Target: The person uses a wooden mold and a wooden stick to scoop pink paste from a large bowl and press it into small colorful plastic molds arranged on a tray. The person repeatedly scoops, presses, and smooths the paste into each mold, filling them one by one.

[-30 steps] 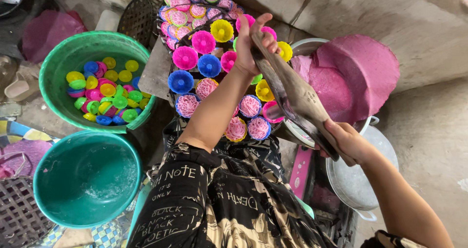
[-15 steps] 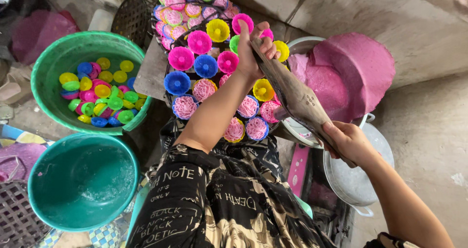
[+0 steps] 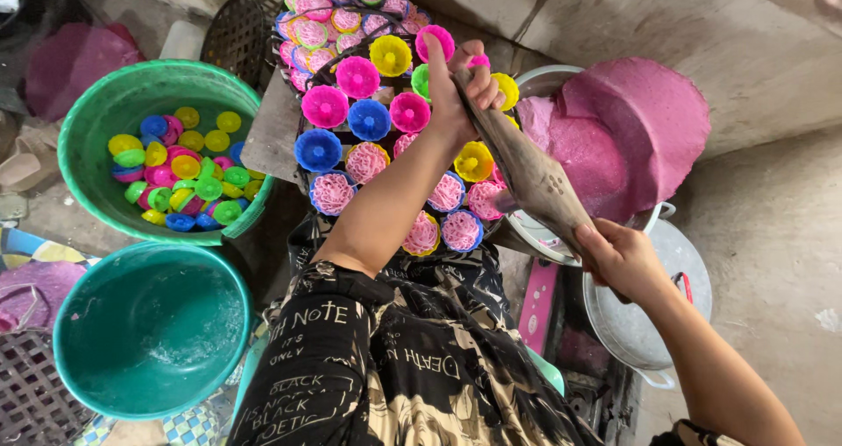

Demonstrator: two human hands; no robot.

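Hands first: my left hand (image 3: 460,91) is closed around the narrow front end of a grey-brown piping bag (image 3: 526,170), and my right hand (image 3: 618,257) grips its twisted back end, so the bag slopes between them from upper left down to lower right. The bag's tip is hidden under my left fingers, just over a round tray (image 3: 303,161) packed with small coloured moulds (image 3: 368,120). The moulds along the tray's near edge hold pink lacy batter; the ones in the middle are bare blue, magenta and yellow. Left of the tray, a green basin (image 3: 96,130) holds loose moulds in many colours. Nearer to me sits a teal basin (image 3: 153,328). Right of the tray, a metal pot (image 3: 645,323) stands below a pink sheet (image 3: 636,126).
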